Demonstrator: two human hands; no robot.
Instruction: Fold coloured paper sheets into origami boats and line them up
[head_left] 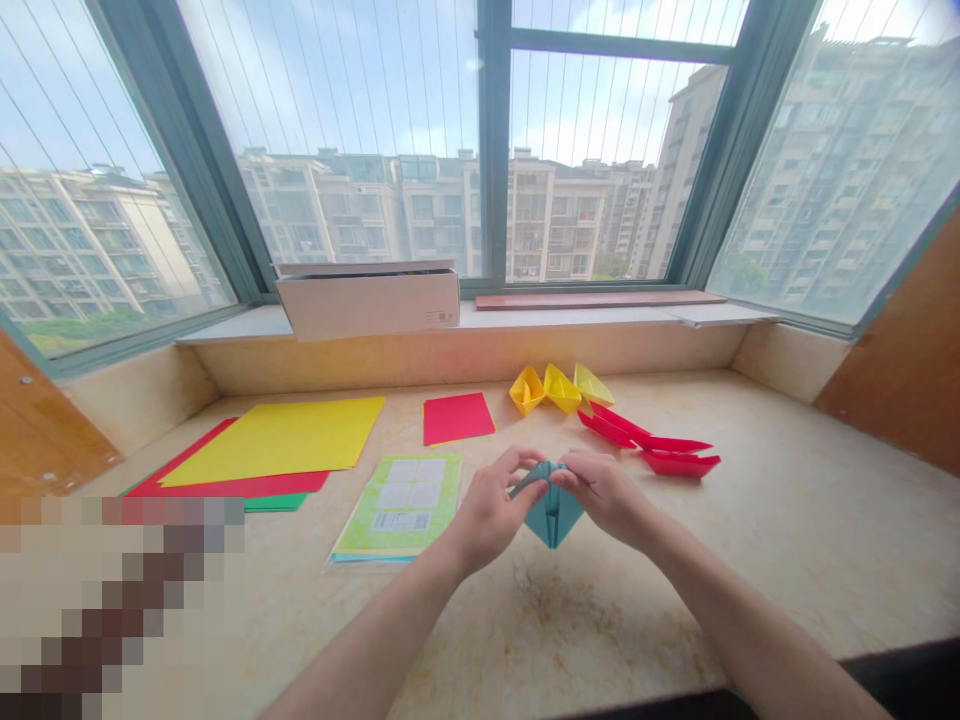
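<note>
Both my hands grip a folded piece of teal origami paper [553,520] above the stone counter, its pointed corner facing down toward me. My left hand [495,505] pinches its upper left edge between thumb and fingers. On the opposite side, my right hand [604,490] holds the upper right edge, thumb in front. The fingers hide part of the paper's top. Beyond my hands sit several folded yellow paper boats [561,390], in shades from orange-yellow to pale. Red folded paper boats [679,457] lie to the right of them.
A small stack of red square paper [459,418] lies behind my left hand. Nearer is a plastic-wrapped green paper pack [409,500]. Large yellow sheets [277,440] cover red and green ones at left. A white box [367,305] stands on the windowsill beside a flat board [600,299].
</note>
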